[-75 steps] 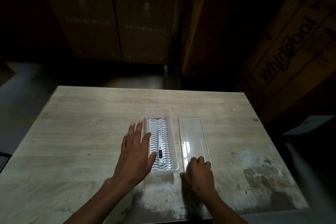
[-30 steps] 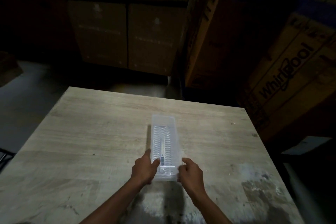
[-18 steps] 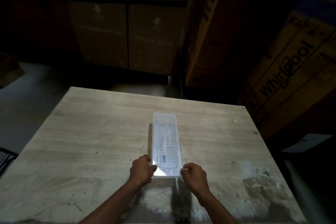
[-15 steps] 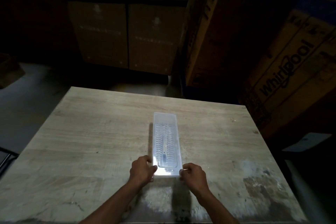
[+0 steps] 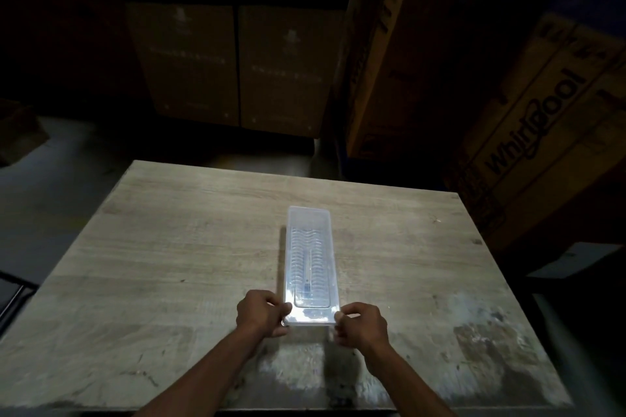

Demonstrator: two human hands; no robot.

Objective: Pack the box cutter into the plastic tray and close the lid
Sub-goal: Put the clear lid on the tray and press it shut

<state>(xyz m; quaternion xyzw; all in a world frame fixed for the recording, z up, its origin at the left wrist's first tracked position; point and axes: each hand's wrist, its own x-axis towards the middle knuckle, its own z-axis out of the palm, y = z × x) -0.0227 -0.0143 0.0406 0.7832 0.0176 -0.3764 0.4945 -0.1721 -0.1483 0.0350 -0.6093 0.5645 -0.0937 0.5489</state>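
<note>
A long clear plastic tray [image 5: 290,249] lies lengthwise in the middle of the wooden table [image 5: 169,254]. Its clear lid [image 5: 310,218] sits on top and covers it. Through the lid I see the slim grey box cutter [image 5: 307,272] lying on the tray's wavy ribbed floor. My left hand [image 5: 261,313] pinches the tray's near left corner. My right hand [image 5: 360,323] pinches the near right corner, thumb and fingers on the rim.
Large cardboard boxes [image 5: 237,61] stand stacked behind the table, and one marked Whirlpool [image 5: 542,118] leans at the right. The table's near right part has pale worn patches [image 5: 474,325]. The floor lies dark to the left.
The lid that lay beside the tray is on top of it now. Both hands slid back to the tray's near corners and have held there for the last half second.
</note>
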